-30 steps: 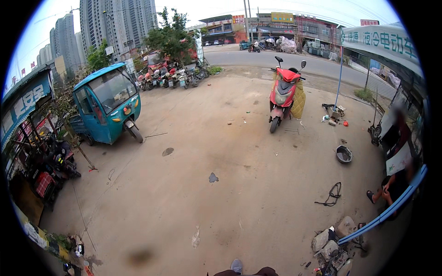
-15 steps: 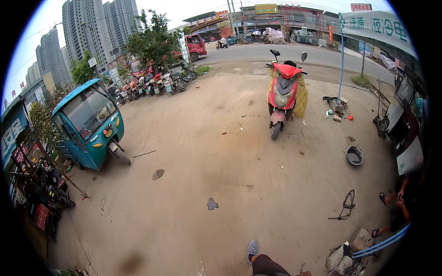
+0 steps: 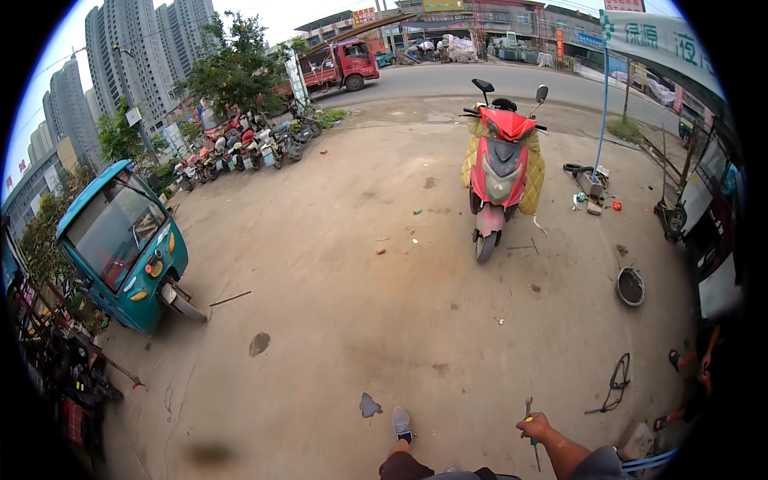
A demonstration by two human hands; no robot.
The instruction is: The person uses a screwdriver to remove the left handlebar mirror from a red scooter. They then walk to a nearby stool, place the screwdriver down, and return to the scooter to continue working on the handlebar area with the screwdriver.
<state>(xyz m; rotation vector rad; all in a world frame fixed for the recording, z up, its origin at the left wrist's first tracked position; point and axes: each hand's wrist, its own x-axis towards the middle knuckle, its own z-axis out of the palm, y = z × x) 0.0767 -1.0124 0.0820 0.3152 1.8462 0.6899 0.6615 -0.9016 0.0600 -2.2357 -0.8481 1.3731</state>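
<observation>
My right hand (image 3: 534,426) comes in at the lower right with the forearm stretched forward. Its fingers are closed round a wrench (image 3: 528,402), whose open jaw sticks up above the hand. From the same fist a screwdriver (image 3: 538,458) points downward; bits of yellow and green beside the fingers look like its handle. My left hand is out of view. Farther ahead stands a red electric scooter (image 3: 502,164) with a yellow quilted cover (image 3: 532,178) at its sides; the hand is well short of it.
A teal three-wheeler (image 3: 128,248) is parked at left. A basin (image 3: 630,286), a black cord loop (image 3: 616,384) and a pole base with loose items (image 3: 590,186) lie at right. Another person's legs (image 3: 676,416) show at the right rim. Parked scooters (image 3: 240,152) line the far left.
My right hand with the wrench and screwdriver has come into view. The red scooter appears slightly nearer, and my stepping foot is now farther left. The red truck has moved right along the road.
</observation>
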